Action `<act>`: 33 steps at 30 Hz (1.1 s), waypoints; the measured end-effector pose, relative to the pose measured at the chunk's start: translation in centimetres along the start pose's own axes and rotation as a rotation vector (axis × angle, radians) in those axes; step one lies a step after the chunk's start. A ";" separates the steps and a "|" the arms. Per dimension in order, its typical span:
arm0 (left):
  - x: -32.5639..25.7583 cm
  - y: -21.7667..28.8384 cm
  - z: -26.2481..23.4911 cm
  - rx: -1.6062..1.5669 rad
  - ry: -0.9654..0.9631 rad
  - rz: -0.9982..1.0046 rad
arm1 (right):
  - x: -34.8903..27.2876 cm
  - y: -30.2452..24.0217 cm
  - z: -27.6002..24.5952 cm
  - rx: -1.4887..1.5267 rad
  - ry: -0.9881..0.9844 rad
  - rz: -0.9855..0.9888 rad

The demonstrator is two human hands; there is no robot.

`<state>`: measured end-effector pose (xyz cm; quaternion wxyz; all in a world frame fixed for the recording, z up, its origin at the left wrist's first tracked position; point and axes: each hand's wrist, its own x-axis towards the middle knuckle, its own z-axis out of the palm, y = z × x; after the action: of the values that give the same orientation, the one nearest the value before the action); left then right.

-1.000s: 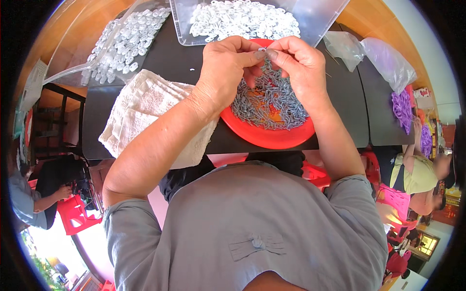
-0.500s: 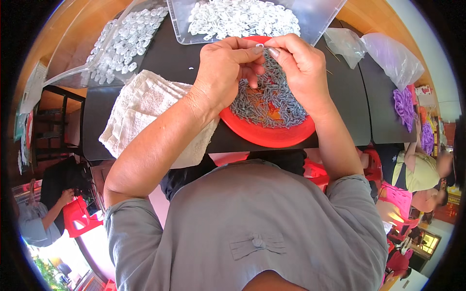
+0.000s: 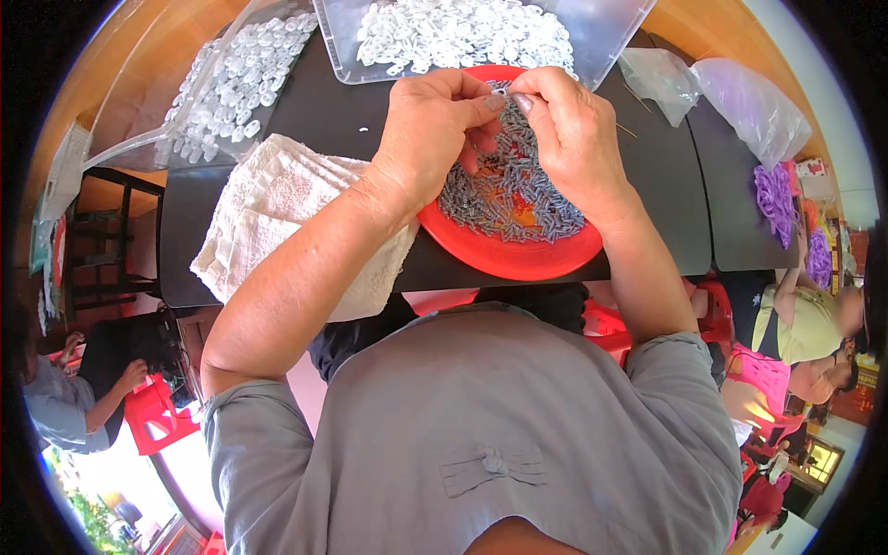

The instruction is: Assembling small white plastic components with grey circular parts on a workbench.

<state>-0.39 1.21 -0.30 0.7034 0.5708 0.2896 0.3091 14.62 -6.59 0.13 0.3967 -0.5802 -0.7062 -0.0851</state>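
- Head view: compared with half a second ago, the small white piece point(image 3: 499, 92) shows less between the fingertips; suggests close fitting work.
- Left hand point(image 3: 433, 118): thumb and finger pinched on it, above red basin point(image 3: 518, 268).
- Right hand point(image 3: 581, 125): fingertips nearly together alongside; cannot tell what they hold.
- Count: one basin, one cloth point(image 3: 268, 203); grey ribbed pieces point(image 3: 546, 208) too many.

on our dark table point(image 3: 668, 199) we see a red plate point(image 3: 518, 265); a pale towel point(image 3: 268, 199) (its near edge overhanging); a clear bin point(image 3: 606, 42); two plastic bags point(image 3: 664, 81)
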 end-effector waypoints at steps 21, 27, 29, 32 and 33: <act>-0.9 0.3 1.2 -0.042 0.125 0.033 | -0.1 -0.3 0.3 0.133 0.040 -0.022; -0.4 -0.4 0.9 -0.077 0.089 0.066 | 0.0 -0.2 -0.6 0.059 -0.008 -0.031; -0.4 -0.3 0.9 -0.061 0.080 0.061 | 0.0 -0.1 -0.6 0.023 -0.013 -0.030; -0.3 -0.1 0.7 -0.009 0.060 0.061 | 0.0 0.0 -0.6 -0.011 -0.005 -0.045; -0.2 0.0 0.7 0.028 0.047 0.067 | 0.0 0.0 -0.7 -0.011 -0.001 -0.039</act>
<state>-0.03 0.62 -0.12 0.6775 0.5826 0.2912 0.3418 14.89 -6.96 0.61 0.3914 -0.5687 -0.7170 -0.0963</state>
